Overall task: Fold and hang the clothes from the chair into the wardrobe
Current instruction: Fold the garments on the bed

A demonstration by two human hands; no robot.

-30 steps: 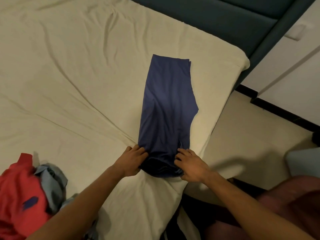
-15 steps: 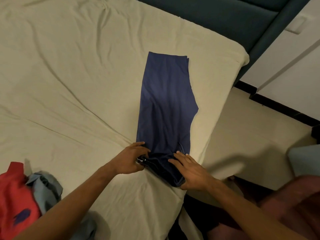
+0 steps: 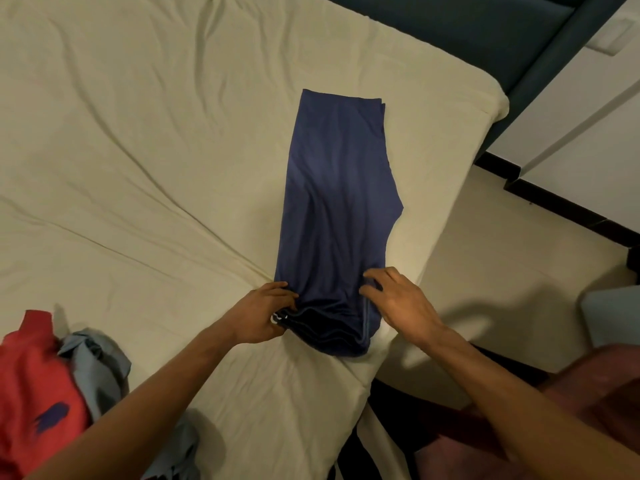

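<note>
Two hands [image 3: 334,308] at lengthwise-folded navy garment's [image 3: 337,202] near end.

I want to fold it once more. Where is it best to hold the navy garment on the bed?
Probably the near end of the navy garment, one corner per hand, coming from the near bed edge: it lies long and flat, pointing away, so that bunched end can fold forward.

Hands: 2, a left hand [image 3: 260,315] and a right hand [image 3: 398,301], both at the near end of the navy garment.
Navy garments: 1, the navy garment [image 3: 337,209], folded lengthwise into a long strip on the bed sheet.
Red garments: 1, the red garment [image 3: 33,386], at the lower left.
Grey-blue garments: 1, the grey-blue garment [image 3: 98,363], crumpled, touching the red garment.
Bed sheets: 1, the bed sheet [image 3: 138,150], cream, wrinkled.
Headboards: 1, the headboard [image 3: 485,32], dark teal.
</note>
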